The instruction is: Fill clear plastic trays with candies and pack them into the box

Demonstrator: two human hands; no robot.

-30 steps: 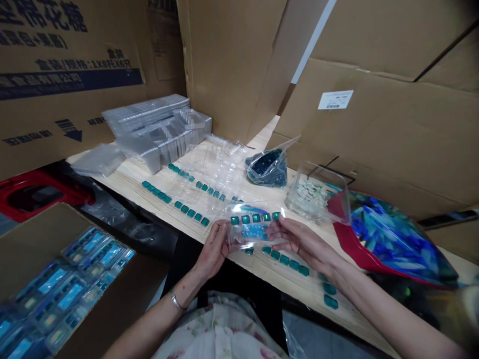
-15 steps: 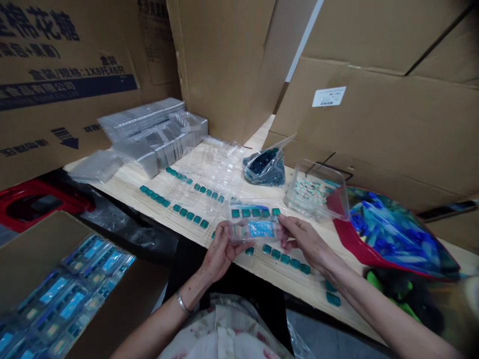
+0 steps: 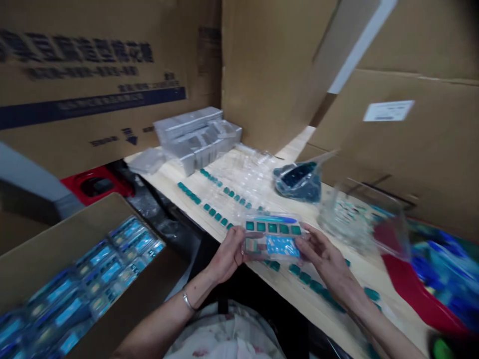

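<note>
Between both hands I hold a clear plastic case (image 3: 275,253), above the table's front edge. In it lie a row of teal squares (image 3: 272,228), a long blue piece (image 3: 279,219), a blue patterned card (image 3: 283,245) and a small pale striped piece. My left hand (image 3: 229,252) is closed on the case's left end. The right end is gripped by my right hand (image 3: 324,257), thumb at the front. Rows of teal squares (image 3: 215,213) lie on the table around the case, some hidden behind my right hand and forearm.
A cardboard box (image 3: 123,209) of packed cases stands at lower left. Stacked clear cases (image 3: 198,139) are at the back. A bag of dark teal pieces (image 3: 299,182), a clear tub (image 3: 352,219) and a red container (image 3: 407,284) of blue pieces are to the right.
My view has swung left, so the table's things appear farther right and more of the cardboard box shows. The case is still in both hands, its contents now seen more fully.
</note>
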